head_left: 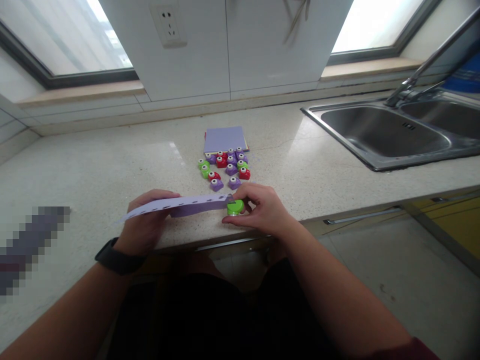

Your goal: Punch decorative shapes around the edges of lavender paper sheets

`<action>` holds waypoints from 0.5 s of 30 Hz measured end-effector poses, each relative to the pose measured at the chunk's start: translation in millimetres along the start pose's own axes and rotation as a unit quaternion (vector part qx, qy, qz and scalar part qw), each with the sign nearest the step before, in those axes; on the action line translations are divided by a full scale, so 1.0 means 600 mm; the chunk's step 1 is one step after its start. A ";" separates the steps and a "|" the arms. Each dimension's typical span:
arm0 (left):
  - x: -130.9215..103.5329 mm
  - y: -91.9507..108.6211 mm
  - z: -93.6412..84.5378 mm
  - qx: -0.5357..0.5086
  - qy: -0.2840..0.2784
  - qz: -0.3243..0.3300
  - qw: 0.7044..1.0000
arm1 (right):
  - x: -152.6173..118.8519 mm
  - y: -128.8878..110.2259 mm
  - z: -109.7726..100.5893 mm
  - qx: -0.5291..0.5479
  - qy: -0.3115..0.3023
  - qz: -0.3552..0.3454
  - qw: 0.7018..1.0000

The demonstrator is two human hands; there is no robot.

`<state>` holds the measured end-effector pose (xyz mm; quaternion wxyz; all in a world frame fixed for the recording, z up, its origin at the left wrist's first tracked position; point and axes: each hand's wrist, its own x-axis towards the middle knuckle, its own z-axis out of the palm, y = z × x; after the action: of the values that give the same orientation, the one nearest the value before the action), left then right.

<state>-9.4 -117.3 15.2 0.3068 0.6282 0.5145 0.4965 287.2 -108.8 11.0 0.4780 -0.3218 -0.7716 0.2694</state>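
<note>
A sheet of light purple paper (183, 202) is gripped at its left part by my left hand (144, 225), which wears a black watch band. A row of dark punched shapes runs along the sheet. My right hand (266, 207) pinches a green craft paper punch (235, 207) between thumb and fingers, with the sheet's right end at the punch. Just beyond my hands stand several more small punches: purple ones (216, 185), red ones (244, 173) and green ones (205, 171). What shape the green punch cuts cannot be made out.
Behind the punches lies a stack of coloured paper (225, 139), purple on top. To the right, a steel double sink (375, 132) with a faucet (403, 92) is set in the pale countertop (123, 155). A blurred-out dark patch covers the far left. Drawer handles (352, 217) run below the counter edge.
</note>
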 end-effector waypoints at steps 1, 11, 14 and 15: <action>0.001 0.004 0.000 -0.003 -0.002 0.008 1.000 | 0.000 0.000 0.000 0.002 -0.001 0.002 1.000; 0.003 0.012 -0.001 0.014 -0.002 0.038 0.999 | 0.000 0.000 0.000 0.016 -0.008 0.021 1.000; 0.000 -0.005 -0.005 -0.040 -0.011 0.015 0.999 | 0.000 -0.001 -0.001 0.011 -0.010 0.022 1.000; 0.000 -0.008 -0.005 -0.061 -0.007 0.006 0.998 | 0.000 -0.001 -0.001 0.008 -0.009 0.017 1.000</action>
<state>-13.8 -116.6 11.9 0.3451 0.6145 0.4774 0.5248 287.7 -109.3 11.6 0.4695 -0.3284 -0.7680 0.2863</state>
